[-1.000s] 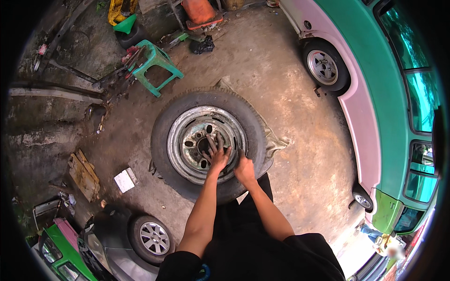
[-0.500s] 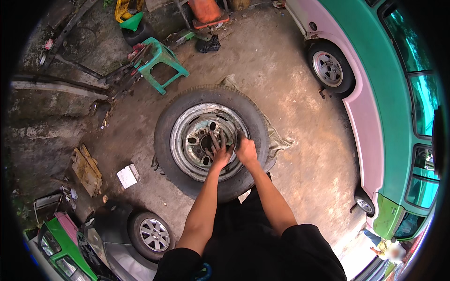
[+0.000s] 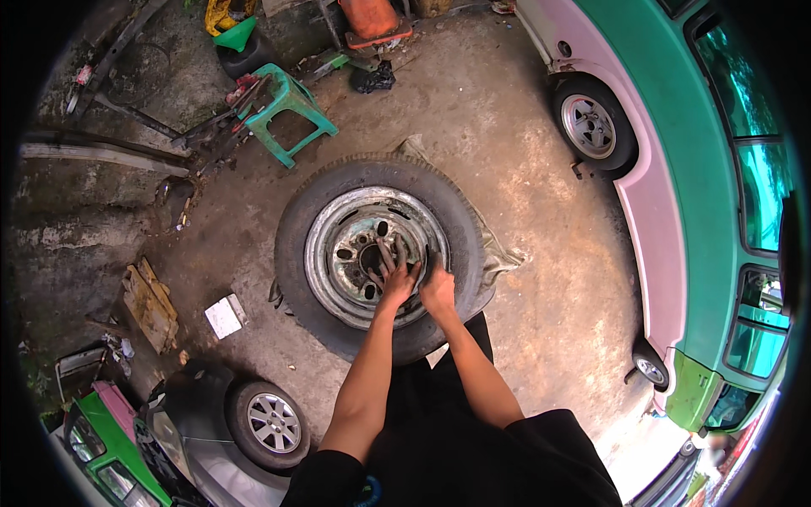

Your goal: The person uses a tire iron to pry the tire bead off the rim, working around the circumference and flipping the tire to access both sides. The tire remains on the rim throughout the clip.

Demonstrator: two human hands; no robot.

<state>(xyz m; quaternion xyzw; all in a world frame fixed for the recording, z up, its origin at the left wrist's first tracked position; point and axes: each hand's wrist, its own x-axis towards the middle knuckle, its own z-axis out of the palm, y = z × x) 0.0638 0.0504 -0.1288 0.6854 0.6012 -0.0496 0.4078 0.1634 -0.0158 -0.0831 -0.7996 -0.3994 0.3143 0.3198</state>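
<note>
A car wheel lies flat in front of me, its black tyre point(image 3: 325, 317) around a worn, dirty steel rim point(image 3: 338, 207). My left hand point(image 3: 395, 279) rests at the rim's centre with its blackened fingers spread beside the hub hole. Just right of it, my right hand point(image 3: 438, 291) is closed at the inner edge of the tyre, by the rim's right side. Its fingers are dark and partly hidden, so what they hold cannot be made out. A crumpled olive cloth point(image 3: 502, 253) pokes out from under the tyre on the right.
A green plastic stool point(image 3: 291, 110) with items on it stands beyond the wheel to the left. A green and pink van point(image 3: 667, 186) fills the right side. At lower left are a parked car's wheel point(image 3: 272, 425), a white box point(image 3: 225, 317) and wooden boards point(image 3: 150, 306).
My right hand has shifted slightly left and toward me along the rim's right side. My left hand keeps its place on the rim. The whole view has moved a little.
</note>
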